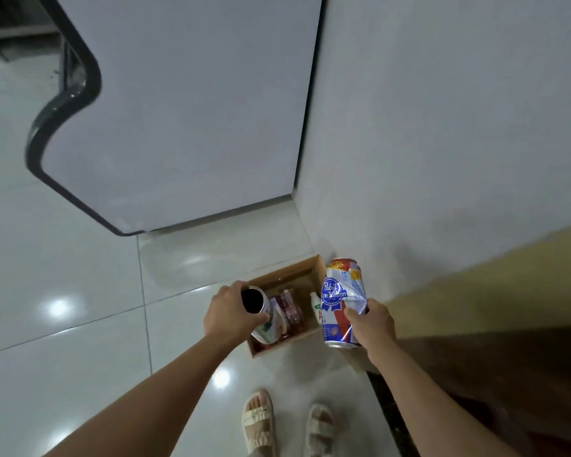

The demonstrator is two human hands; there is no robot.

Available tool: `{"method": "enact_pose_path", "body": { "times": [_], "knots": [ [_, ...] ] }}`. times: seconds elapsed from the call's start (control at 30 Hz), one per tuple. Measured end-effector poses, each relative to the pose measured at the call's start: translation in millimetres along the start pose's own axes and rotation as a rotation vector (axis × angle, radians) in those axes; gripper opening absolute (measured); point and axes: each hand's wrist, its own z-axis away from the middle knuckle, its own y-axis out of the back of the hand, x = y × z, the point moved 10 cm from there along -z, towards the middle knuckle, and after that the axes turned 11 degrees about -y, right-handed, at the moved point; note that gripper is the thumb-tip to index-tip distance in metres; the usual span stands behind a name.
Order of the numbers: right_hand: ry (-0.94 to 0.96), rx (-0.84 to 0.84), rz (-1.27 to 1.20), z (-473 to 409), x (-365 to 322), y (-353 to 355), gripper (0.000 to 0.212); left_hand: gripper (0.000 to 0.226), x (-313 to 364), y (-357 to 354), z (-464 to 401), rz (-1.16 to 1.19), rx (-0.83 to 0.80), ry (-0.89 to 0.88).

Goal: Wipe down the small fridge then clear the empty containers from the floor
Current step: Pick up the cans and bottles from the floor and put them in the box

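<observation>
Standing over a wooden box [314,270] on the tiled floor [63,275] beside the small fridge [185,110], the left hand [226,311] grips an open white can [261,316] and the right hand [374,324] grips a dented blue can [342,301]; tilting either might drip dregs onto the floor.

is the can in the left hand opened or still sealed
Opened. The white and green can in the left hand shows a dark, wide hole at its top. Whether any liquid is left inside, cannot tell.
</observation>
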Motion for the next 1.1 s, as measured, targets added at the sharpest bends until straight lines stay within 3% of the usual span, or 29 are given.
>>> {"method": "enact_pose_path", "body": {
  "times": [0.3, 0.5, 0.67, 0.93, 1.1],
  "knots": [
    [0.013, -0.127, 0.131, -159.1, 14.3, -93.3, 0.036, 0.073, -65.5, -140.9, -86.1, 0.003, -0.047, 0.158],
    [0.042, -0.182, 0.166, -263.7, 36.5, -173.2, 0.041, 0.077, -116.1, -238.8, -160.9, -0.001, -0.045, 0.158],
    [0.081, -0.191, 0.279, -340.8, 65.6, -239.9, 0.028, 0.075, -164.4, -320.1, -218.0, -0.030, -0.116, 0.152],
    [0.057, -0.133, 0.364, -413.2, 109.1, -297.1, 0.028, 0.076, -212.7, -415.3, -259.3, -0.065, -0.253, 0.156],
    [0.046, -0.189, 0.425, -427.6, 123.1, -322.2, 0.043, 0.064, -220.5, -439.0, -270.9, 0.018, -0.265, 0.178]
  ]
}}
